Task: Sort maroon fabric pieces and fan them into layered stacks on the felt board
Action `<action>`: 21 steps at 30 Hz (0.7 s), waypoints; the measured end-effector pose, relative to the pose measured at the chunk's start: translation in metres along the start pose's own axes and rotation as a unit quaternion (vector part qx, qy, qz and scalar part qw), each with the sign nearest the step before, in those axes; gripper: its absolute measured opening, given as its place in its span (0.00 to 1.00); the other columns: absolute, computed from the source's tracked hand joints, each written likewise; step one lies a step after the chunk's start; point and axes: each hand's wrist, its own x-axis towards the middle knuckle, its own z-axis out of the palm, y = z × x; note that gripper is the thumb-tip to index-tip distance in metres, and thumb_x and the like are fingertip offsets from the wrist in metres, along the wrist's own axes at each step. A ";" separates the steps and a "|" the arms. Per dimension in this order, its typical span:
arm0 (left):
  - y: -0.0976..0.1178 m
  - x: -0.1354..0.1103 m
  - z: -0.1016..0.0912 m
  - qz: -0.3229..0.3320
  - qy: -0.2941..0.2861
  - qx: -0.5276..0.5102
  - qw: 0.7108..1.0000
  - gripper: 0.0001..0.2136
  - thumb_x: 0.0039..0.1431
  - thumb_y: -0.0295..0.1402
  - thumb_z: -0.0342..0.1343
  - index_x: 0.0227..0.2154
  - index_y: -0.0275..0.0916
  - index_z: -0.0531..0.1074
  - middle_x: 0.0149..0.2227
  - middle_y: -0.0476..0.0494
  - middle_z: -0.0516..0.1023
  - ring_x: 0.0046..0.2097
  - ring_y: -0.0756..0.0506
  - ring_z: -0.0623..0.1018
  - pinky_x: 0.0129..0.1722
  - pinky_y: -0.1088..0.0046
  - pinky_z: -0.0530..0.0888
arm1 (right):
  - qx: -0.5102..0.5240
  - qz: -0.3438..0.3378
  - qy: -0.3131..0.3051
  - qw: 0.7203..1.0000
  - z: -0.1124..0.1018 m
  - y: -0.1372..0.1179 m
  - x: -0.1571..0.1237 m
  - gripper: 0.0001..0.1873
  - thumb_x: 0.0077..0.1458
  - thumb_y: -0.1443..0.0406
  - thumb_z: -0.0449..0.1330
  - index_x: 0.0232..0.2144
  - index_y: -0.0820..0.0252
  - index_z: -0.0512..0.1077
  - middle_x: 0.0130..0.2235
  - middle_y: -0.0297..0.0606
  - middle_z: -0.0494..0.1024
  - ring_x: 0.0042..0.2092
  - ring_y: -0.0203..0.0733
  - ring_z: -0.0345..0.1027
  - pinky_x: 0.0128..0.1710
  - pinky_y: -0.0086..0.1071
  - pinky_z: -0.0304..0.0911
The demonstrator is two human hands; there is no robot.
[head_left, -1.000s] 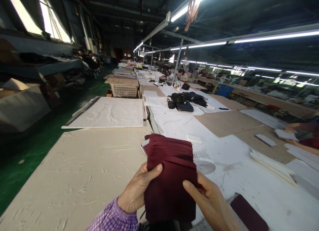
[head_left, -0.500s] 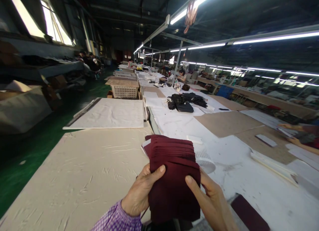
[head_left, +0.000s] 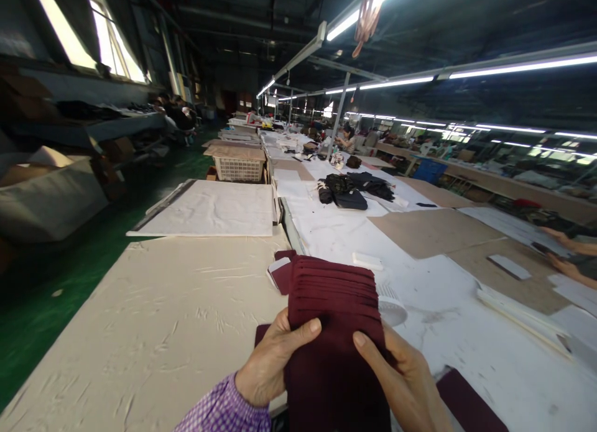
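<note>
I hold a fanned stack of dark red fabric pieces (head_left: 338,307) upright over the near edge of the long table. My left hand (head_left: 275,363) grips its left side, thumb pressed across the front. My right hand (head_left: 401,376) clasps the right side, thumb on the front face. Both hands are closed on the stack. More dark red pieces (head_left: 282,273) lie on the table just behind it, one with a white label on top. Another dark red piece (head_left: 466,407) lies flat at the lower right.
A small white fan (head_left: 389,304) sits behind the stack. Cream cloth (head_left: 153,320) covers the left table; white sheets and brown card (head_left: 429,230) cover the right. A dark garment pile (head_left: 349,189) and a plastic basket (head_left: 237,168) stand farther off. Another person's hands (head_left: 566,258) work at right.
The stack has dropped lower and a little to the right in view, and my thumbs have slid slightly along its front. The other person's hands at right have shifted.
</note>
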 end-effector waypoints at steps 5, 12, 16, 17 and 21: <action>0.001 0.005 0.001 -0.008 0.007 0.005 1.000 0.12 0.50 0.30 0.62 0.39 0.34 0.76 0.37 0.38 0.80 0.36 0.44 0.80 0.40 0.71 0.75 | 0.002 0.004 -0.002 1.000 -0.003 0.001 0.000 0.18 0.53 0.54 0.57 0.42 0.59 0.72 0.45 0.41 0.76 0.47 0.47 0.69 0.47 0.35 0.66; 0.004 0.003 0.005 -0.046 -0.013 0.053 0.997 0.17 0.44 0.31 0.66 0.40 0.34 0.76 0.36 0.38 0.81 0.35 0.42 0.80 0.38 0.70 0.75 | -0.031 -0.023 0.005 0.999 -0.013 0.000 0.008 0.18 0.50 0.57 0.61 0.43 0.54 0.69 0.44 0.37 0.75 0.44 0.43 0.69 0.49 0.35 0.64; 0.005 0.003 0.006 -0.045 -0.017 0.066 0.997 0.15 0.45 0.31 0.66 0.38 0.34 0.77 0.34 0.39 0.81 0.32 0.44 0.80 0.35 0.72 0.75 | -0.060 -0.022 -0.008 0.998 -0.015 0.001 0.011 0.17 0.49 0.57 0.61 0.41 0.53 0.71 0.44 0.36 0.75 0.44 0.44 0.69 0.48 0.36 0.65; 0.006 0.003 0.006 -0.041 -0.012 0.064 0.997 0.14 0.45 0.30 0.65 0.38 0.34 0.77 0.34 0.39 0.81 0.32 0.44 0.80 0.35 0.73 0.75 | -0.057 -0.024 -0.002 0.998 -0.014 0.002 0.011 0.17 0.49 0.57 0.61 0.41 0.53 0.71 0.44 0.36 0.75 0.45 0.44 0.69 0.48 0.36 0.65; 0.010 0.008 0.000 -0.015 0.005 0.050 0.999 0.12 0.48 0.29 0.64 0.37 0.35 0.76 0.35 0.39 0.81 0.34 0.44 0.80 0.36 0.72 0.75 | 0.049 0.001 -0.003 0.999 -0.006 0.001 0.008 0.19 0.49 0.57 0.61 0.44 0.55 0.71 0.44 0.38 0.76 0.44 0.45 0.70 0.46 0.36 0.66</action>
